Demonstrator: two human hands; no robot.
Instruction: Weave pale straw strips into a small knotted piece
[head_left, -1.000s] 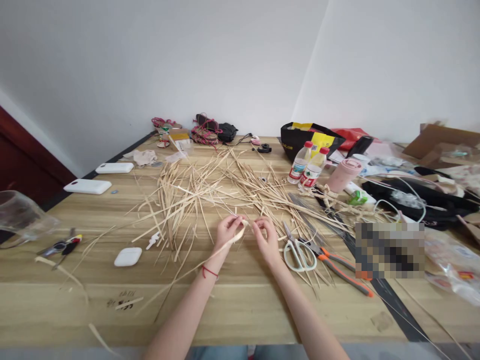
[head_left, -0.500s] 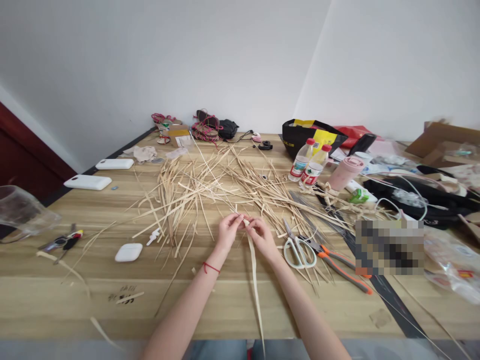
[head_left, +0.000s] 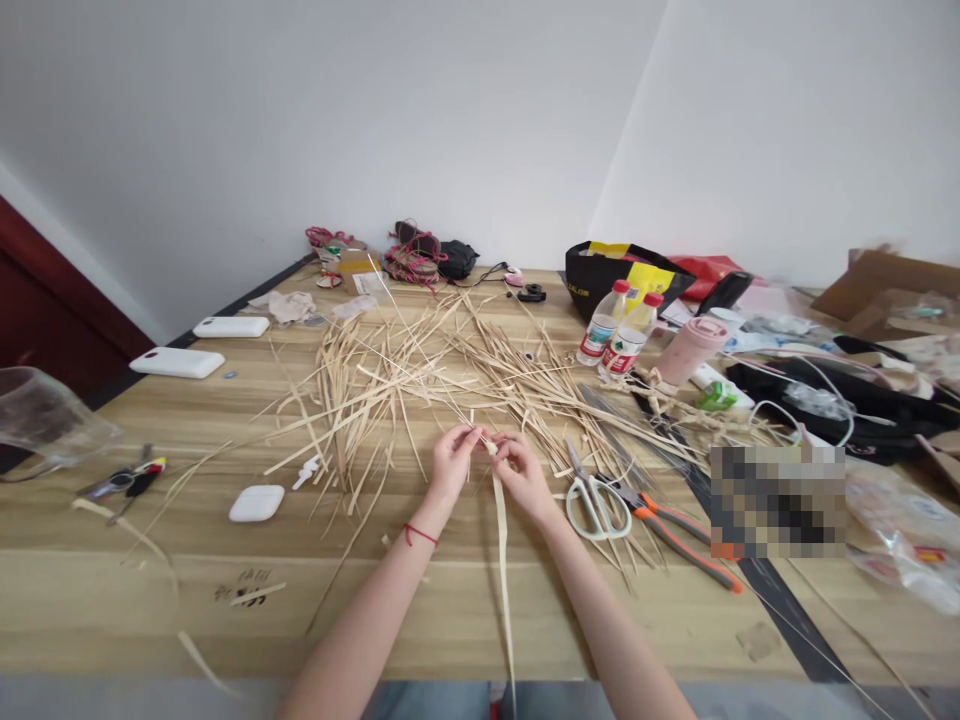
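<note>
My left hand [head_left: 454, 462] and my right hand [head_left: 520, 474] meet low over the middle of the table, both closed in a pinch. Between the fingertips is a small pale wrapped piece [head_left: 490, 447]; its details are too small to tell. From my left fingertips a long thin pale wire [head_left: 409, 327] slants away over the straw to the far left. A flat straw strip [head_left: 503, 580] hangs from my right fingers past the table's near edge. Beyond the hands lies a loose heap of straw strips [head_left: 360, 385]. White-handled scissors [head_left: 598, 505] rest right of my right hand.
Orange-handled pliers [head_left: 686, 540] lie beside the scissors. Two water bottles [head_left: 628, 338], a pink tumbler [head_left: 694, 350] and a black bag [head_left: 592, 275] stand at the back right. On the left are a white earphone case [head_left: 256, 503] and a clear plastic container [head_left: 45, 420].
The hanging strip's lower end has swung left, and the wire's far end has tipped slightly left and up. Both hands stay in nearly the same place.
</note>
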